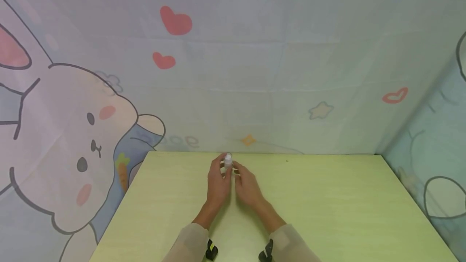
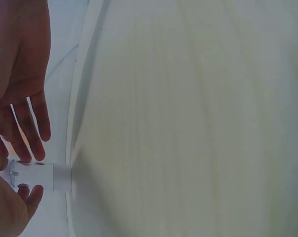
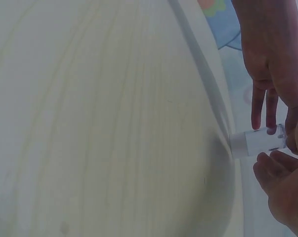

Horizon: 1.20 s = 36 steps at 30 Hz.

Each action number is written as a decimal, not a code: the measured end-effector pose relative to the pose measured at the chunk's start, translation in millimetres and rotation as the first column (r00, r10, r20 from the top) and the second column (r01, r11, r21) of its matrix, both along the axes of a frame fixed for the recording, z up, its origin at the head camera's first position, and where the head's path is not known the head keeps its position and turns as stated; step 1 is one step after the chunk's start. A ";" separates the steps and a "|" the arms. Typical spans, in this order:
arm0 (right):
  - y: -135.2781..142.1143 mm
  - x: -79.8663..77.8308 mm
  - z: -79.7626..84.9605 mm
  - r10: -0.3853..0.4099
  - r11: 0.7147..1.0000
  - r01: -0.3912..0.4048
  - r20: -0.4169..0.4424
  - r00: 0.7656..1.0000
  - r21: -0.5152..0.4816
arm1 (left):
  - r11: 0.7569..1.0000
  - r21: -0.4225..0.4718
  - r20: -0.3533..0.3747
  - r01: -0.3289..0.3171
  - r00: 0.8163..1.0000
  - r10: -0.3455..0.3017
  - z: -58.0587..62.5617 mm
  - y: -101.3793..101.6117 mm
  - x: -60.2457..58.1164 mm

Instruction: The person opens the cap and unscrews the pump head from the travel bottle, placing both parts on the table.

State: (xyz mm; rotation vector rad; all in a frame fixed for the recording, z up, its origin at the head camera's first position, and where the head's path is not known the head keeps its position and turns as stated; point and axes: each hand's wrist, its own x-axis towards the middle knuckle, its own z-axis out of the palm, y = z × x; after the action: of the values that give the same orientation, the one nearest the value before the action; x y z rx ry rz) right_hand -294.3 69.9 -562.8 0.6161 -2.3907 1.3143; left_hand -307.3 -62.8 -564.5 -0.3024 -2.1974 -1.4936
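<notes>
A small white bottle with a clear top stands upright near the far edge of the table. My left hand holds it from the left, thumb on the near side and fingers about its side. From the right, my right hand reaches to it with loosely bent fingers, tips at or close to its side. In the left wrist view, the bottle shows sideways between both hands. The right wrist view shows the bottle with its white base on the tabletop; fingers partly hide its top.
The pale yellow-green table spreads around the hands. Behind it hangs a printed cloth with hearts and a large rabbit. A tiny dark speck lies near the far edge. Black wrist devices sit at both cuffs.
</notes>
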 end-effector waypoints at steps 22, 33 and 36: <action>18.4 10.4 9.5 -0.002 0.996 0.006 0.053 0.999 -0.087 | 0.995 0.028 -0.007 0.092 0.996 -0.092 8.0 14.4 9.3; 36.8 27.0 14.7 0.005 0.993 0.004 0.075 0.997 -0.115 | 0.988 0.041 -0.011 0.148 0.989 -0.147 16.6 30.0 24.8; 41.8 31.3 15.7 -0.005 0.992 0.019 0.104 0.995 -0.129 | 0.986 0.041 0.006 0.164 0.986 -0.164 18.7 33.9 30.5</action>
State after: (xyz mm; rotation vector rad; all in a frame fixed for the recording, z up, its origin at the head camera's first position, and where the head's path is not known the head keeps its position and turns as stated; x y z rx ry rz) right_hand -263.0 111.7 -547.1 0.5075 -2.3616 1.5166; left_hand -276.8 -28.8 -545.7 -0.4743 -2.1915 -1.6264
